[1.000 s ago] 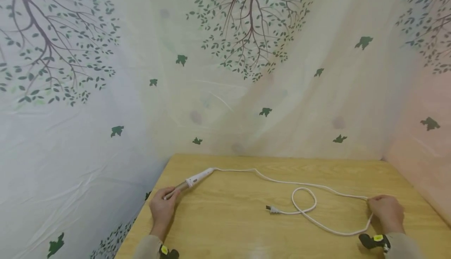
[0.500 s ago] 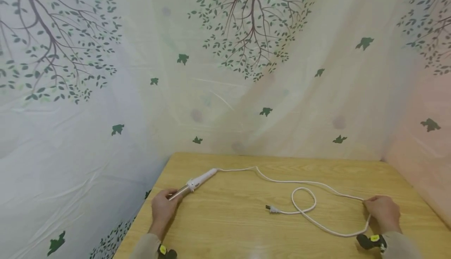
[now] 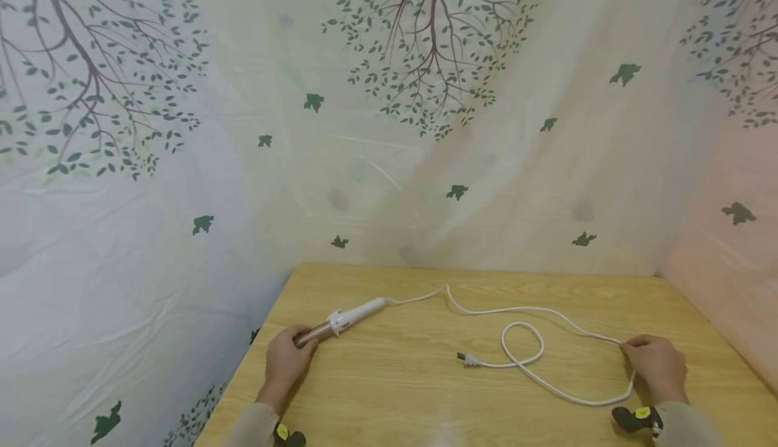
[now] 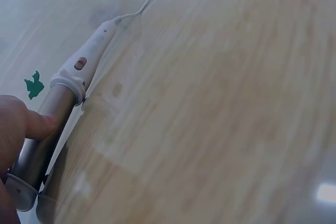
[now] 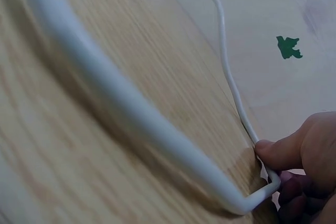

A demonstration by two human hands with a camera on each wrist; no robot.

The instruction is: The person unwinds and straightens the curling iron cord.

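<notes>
A curling iron with a white handle (image 3: 361, 312) and a metal barrel (image 4: 44, 124) lies slanted at the left of the wooden table, handle pointing to the back right. My left hand (image 3: 286, 359) grips the barrel near its tip; in the left wrist view the thumb (image 4: 42, 126) presses along the metal. From the handle's end a white cord (image 3: 516, 309) runs across the table to my right hand (image 3: 658, 366). That hand pinches the cord between thumb and fingers, where it bends in the right wrist view. Beyond this bend the cord (image 5: 131, 109) curves back toward the middle.
The cord's two-prong plug (image 3: 469, 360) lies mid-table, beside a single loop of cord (image 3: 539, 339). A pale curtain (image 3: 389, 183) printed with trees and green birds surrounds the table (image 3: 395, 393) at the back and sides.
The curling iron has shifted right and turned slightly flatter, my left hand moving a little right with it. My right hand has moved slightly left with the cord. The cord's rear kink has shifted right.
</notes>
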